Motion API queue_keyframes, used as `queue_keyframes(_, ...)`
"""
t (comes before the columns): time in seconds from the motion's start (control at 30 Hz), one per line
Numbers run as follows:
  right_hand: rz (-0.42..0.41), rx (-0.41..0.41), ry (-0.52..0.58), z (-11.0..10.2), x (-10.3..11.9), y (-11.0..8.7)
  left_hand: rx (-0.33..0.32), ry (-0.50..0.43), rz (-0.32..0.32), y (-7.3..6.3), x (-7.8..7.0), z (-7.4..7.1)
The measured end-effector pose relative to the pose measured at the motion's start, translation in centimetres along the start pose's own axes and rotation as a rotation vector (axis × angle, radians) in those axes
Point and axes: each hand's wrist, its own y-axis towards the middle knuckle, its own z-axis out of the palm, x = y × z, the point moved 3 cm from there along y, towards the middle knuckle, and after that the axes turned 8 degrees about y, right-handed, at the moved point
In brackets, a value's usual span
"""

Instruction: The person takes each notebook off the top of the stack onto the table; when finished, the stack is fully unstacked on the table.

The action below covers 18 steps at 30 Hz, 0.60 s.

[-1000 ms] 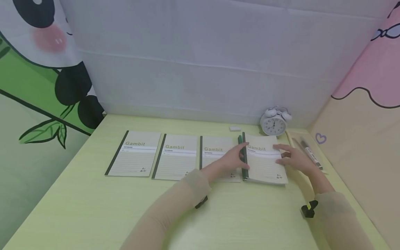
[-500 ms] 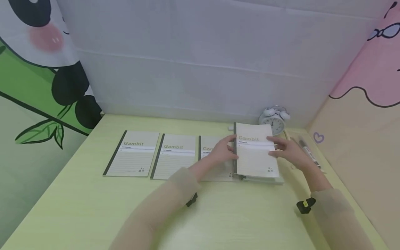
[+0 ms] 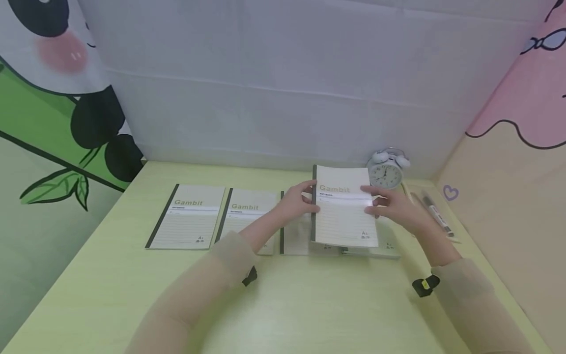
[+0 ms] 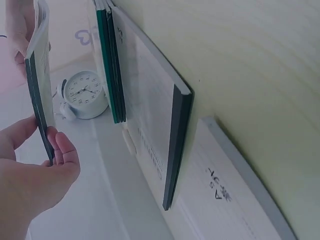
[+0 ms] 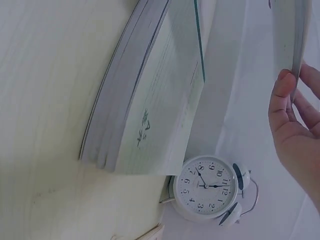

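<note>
A white Gambit notebook with a dark spine is held up off the table between both hands. My left hand pinches its spine edge, thumb on the near face and fingers behind, as the left wrist view also shows. My right hand pinches the opposite edge. Beneath and to the right lies a small stack of notebooks, its top one pale green in the right wrist view. The raised notebook partly covers a third notebook lying flat. Farther left lie two more flat notebooks, the second notebook and the leftmost notebook.
A white alarm clock stands at the back right. A marker lies in a shallow tray by the right edge. In the left wrist view, a small white block lies behind the flat notebooks. A pale curtain closes off the back.
Both hands have lifted the top notebook off the stack and carried it up and left, over the gap between the stack and the third notebook.
</note>
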Motion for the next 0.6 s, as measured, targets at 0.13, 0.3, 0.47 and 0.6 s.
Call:
queue_keyframes(0.13,-0.002,-0.023,0.053,1.0,1.1,0.2,-0.026,0.027,0.003,-0.5,0.0,-1.6)
queue_keyframes(0.3,-0.002,-0.038,0.058,2.2,2.9,0.4,-0.06,0.072,0.008,-1.4,-0.4,-3.7)
queue_keyframes(0.47,0.021,-0.044,0.085,3.3,4.6,0.6,-0.085,0.121,0.05,-2.4,-0.9,-5.8)
queue_keyframes(0.6,0.014,-0.036,0.12,4.4,5.7,0.8,-0.1,0.168,0.074,-3.6,-1.3,-7.6)
